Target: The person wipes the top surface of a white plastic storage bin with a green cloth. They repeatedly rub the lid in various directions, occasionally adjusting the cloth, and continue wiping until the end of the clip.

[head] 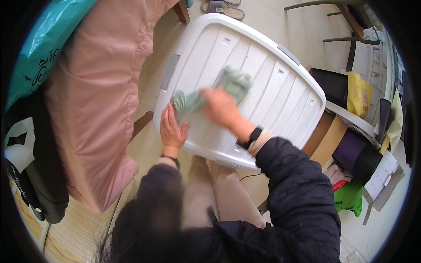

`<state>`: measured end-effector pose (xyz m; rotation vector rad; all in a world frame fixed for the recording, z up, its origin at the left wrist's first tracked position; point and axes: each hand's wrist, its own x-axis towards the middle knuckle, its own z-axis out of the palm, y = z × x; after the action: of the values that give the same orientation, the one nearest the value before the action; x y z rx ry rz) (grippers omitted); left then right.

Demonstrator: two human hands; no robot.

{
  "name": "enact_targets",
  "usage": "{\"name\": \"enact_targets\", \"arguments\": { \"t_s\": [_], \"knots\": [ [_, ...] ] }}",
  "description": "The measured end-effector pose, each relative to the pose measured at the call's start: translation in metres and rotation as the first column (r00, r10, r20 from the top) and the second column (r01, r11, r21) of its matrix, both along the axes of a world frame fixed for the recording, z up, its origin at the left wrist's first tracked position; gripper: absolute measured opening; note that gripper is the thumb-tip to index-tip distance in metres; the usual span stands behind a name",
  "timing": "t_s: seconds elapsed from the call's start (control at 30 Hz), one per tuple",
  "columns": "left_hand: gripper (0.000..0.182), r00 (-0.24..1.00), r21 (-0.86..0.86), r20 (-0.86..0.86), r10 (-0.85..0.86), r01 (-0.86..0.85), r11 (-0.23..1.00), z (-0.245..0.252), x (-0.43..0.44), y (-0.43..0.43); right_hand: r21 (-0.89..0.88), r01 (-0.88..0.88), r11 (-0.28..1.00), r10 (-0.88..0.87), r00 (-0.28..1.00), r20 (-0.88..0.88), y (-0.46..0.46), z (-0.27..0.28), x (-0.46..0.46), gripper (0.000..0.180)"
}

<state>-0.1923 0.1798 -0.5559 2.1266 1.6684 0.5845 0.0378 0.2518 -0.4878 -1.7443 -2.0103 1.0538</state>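
Observation:
A white ribbed plastic storage box lid [269, 95] with grey latches lies before me, above my knees. On it is a pale green cloth [235, 82], blurred, with a twisted end reaching left towards the lid's edge. My right hand [218, 107] is over the middle of the cloth, fingers closed on part of it. My left hand [172, 128] rests flat on the lid's left edge, fingers extended, their tips touching or close to the cloth's twisted end. What lies under the cloth, if anything, is hidden.
A pink quilted cover [102, 98] hangs at the left, with a teal plastic bag [49, 42] on it. Slippers [222, 8] lie beyond the lid. A chair [348, 19] stands at upper right. At right are a yellow bag [358, 95], cardboard [329, 141] and a green bag [350, 199].

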Motion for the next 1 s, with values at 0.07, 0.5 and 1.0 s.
{"name": "enact_targets", "arguments": {
  "t_s": [0.07, 0.5, 1.0],
  "knots": [
    [0.073, 0.998, 0.008, -0.054, -0.011, 0.012, 1.0, 0.002, 0.002, 0.001, 0.505, 0.137, 0.852, -0.199, 0.978, 0.07, 0.058, -0.014, 0.04, 0.041],
    [0.063, 0.997, 0.018, -0.061, -0.044, 0.045, 0.999, 0.007, 0.002, 0.007, -0.022, -0.29, 0.957, 0.287, 0.928, 0.24, -0.03, -0.004, -0.013, 0.021],
    [0.06, 0.996, 0.005, -0.084, -0.023, 0.024, 1.0, 0.006, 0.005, 0.007, 0.488, -0.045, 0.872, -0.344, 0.654, 0.674, 0.115, -0.033, 0.101, 0.034]
  ]
}}
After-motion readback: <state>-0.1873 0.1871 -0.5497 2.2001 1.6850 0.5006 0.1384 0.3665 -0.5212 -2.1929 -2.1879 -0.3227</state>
